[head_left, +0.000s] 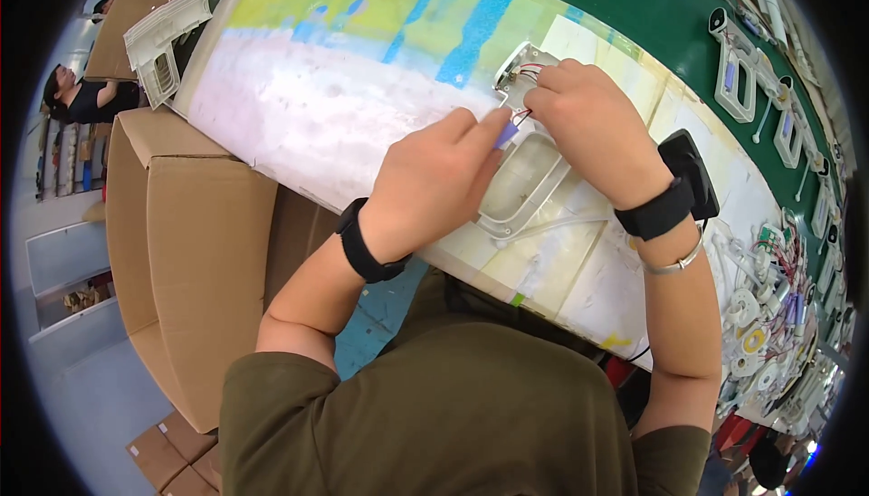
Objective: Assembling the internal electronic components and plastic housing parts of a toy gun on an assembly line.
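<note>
Left grip [433, 179] was closed, its fingertips pinching a small purple cylinder [508, 135] near thin wires [520, 117]. The cylinder was over the pale plastic housing [498, 225], which lay on the paint-streaked worktop [335, 107]. Right grip [593, 125] was curled at the housing's upper end; its hold could not be determined. Farther right, loose parts [765, 319] lay heaped.

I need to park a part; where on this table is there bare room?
The whitish tabletop between the cardboard box, blue stripes and left hand looks bare. Crowded: around the white housing, and the parts pile at far right.
</note>
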`<state>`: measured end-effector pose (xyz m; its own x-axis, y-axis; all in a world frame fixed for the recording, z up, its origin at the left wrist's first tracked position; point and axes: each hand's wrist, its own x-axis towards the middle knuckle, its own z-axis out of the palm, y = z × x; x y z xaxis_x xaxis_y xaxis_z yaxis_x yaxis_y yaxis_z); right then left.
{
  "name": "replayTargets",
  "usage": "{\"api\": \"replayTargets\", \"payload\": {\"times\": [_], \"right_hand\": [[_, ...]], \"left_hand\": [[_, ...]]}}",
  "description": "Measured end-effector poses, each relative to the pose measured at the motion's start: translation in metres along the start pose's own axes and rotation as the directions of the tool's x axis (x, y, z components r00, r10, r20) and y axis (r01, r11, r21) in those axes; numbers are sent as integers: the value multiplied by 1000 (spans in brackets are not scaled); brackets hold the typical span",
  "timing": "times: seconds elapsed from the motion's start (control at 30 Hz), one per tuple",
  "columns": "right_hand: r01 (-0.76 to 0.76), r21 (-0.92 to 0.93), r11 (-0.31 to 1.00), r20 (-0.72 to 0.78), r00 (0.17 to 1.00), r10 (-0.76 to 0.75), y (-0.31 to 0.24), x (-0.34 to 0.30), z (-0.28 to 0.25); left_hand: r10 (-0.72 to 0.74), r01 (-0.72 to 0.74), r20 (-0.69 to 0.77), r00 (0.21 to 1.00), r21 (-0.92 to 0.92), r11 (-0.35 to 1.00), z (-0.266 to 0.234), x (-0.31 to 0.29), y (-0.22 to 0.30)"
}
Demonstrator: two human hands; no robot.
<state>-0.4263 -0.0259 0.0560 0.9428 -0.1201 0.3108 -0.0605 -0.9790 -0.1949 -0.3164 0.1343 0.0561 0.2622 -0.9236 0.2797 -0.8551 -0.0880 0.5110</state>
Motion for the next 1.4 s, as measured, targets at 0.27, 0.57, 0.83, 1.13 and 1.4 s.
{"api": "replayTargets", "payload": {"times": [0.27, 0.57, 0.83, 1.13, 1.4], "right_hand": [[59, -232, 971, 88, 995, -40, 0, 3, 9], [31, -182, 983, 132, 991, -7, 4, 6, 19], [36, -206, 978, 124, 992, -11, 7, 3, 21], [17, -59, 998, 160, 987, -7, 13, -1, 18], [12, 18, 1000, 215, 976, -15, 17, 6, 17]], "left_hand": [[93, -130, 131, 987, 313, 941, 13, 1, -7], [84, -130, 210, 974, 214, 968, 3, 1, -16], [133, -200, 218, 967, 323, 925, 1, 9, -14], [111, -149, 260, 959, 128, 981, 3, 6, -30], [212, -204, 338, 917, -60, 977, 6, 16, -43]]}}
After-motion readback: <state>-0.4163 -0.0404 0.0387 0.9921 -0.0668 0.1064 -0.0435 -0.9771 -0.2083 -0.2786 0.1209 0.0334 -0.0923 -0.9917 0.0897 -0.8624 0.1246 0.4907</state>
